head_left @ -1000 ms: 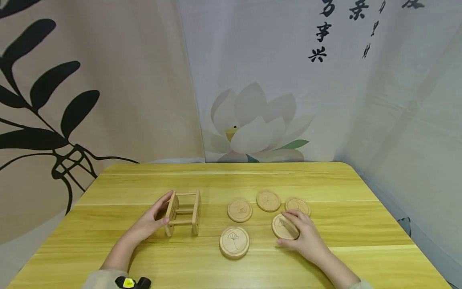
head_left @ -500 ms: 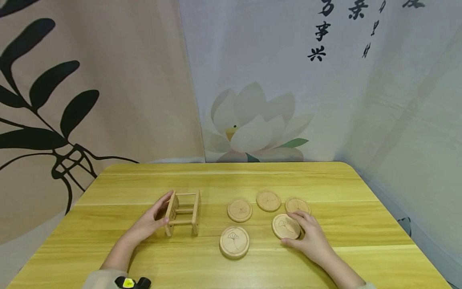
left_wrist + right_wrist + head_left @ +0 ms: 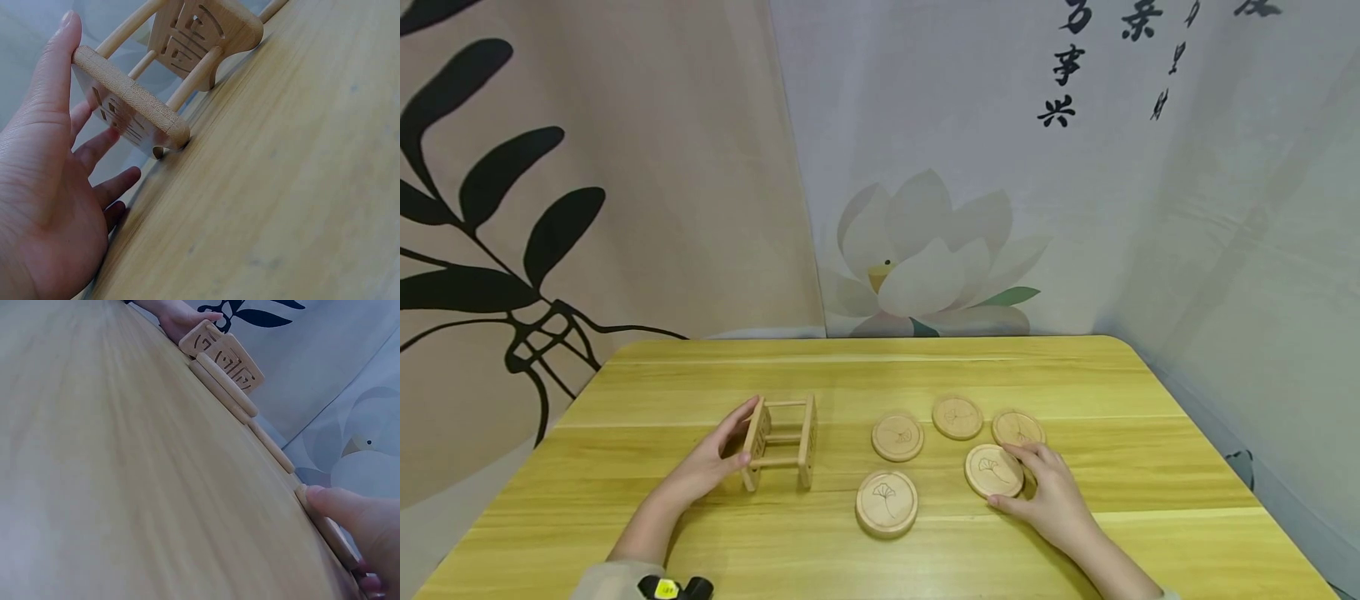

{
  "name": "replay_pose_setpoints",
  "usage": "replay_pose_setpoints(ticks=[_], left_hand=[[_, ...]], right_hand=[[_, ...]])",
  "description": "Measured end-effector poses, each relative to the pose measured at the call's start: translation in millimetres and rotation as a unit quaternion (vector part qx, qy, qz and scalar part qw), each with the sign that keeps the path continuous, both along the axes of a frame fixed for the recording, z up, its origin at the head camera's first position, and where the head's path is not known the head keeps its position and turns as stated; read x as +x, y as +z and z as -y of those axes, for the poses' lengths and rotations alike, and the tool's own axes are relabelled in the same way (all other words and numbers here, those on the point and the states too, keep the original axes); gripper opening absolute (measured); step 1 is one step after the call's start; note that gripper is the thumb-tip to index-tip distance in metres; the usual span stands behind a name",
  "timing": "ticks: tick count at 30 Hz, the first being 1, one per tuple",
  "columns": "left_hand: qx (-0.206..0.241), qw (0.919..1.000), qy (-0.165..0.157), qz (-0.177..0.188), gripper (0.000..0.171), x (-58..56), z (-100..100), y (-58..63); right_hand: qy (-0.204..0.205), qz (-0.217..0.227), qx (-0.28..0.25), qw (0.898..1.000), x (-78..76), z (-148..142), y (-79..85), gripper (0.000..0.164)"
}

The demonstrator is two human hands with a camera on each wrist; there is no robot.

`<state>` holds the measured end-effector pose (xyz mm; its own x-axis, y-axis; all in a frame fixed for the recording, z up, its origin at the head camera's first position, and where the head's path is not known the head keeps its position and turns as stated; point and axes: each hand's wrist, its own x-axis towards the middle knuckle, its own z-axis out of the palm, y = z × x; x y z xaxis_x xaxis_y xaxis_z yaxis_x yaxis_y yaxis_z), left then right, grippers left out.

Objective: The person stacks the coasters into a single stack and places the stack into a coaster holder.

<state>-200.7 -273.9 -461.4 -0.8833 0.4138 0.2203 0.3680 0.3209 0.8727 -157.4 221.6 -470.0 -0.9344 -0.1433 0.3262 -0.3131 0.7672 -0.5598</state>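
My left hand (image 3: 706, 462) holds one side panel of a small wooden coaster rack (image 3: 807, 442). In the left wrist view the thumb lies along the panel's edge and some fingers touch its cut-out outer face. Over on the right, my right hand (image 3: 1054, 498) has thumb and forefinger at opposite edges of a round wooden coaster (image 3: 992, 471) engraved with a ginkgo leaf, lying flat. The right wrist view has the thumb against that coaster's rim (image 3: 331, 534); most other fingers are out of sight.
Further engraved coasters lie at the back: one (image 3: 898, 437) nearer the rack, one (image 3: 957, 417) behind, one (image 3: 1018, 427) beyond my right fingers. Closer in sits a thicker coaster stack (image 3: 887, 504), two layers in the right wrist view. Printed cloth (image 3: 955, 167) hangs behind the table (image 3: 820, 558).
My right hand has slid slightly to the right, uncovering more of the coaster's face, while the coaster stays in place. The left hand and rack have not visibly moved.
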Motion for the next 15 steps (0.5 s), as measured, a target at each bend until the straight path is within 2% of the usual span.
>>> replay_pose_setpoints(ticks=[15], left_hand=[[0.008, 0.9998, 0.001, 0.019, 0.076, 0.8, -0.3, 1.3]], right_hand=[[-0.029, -0.008, 0.03, 0.999, 3.8, 8.7, 0.7, 0.081]])
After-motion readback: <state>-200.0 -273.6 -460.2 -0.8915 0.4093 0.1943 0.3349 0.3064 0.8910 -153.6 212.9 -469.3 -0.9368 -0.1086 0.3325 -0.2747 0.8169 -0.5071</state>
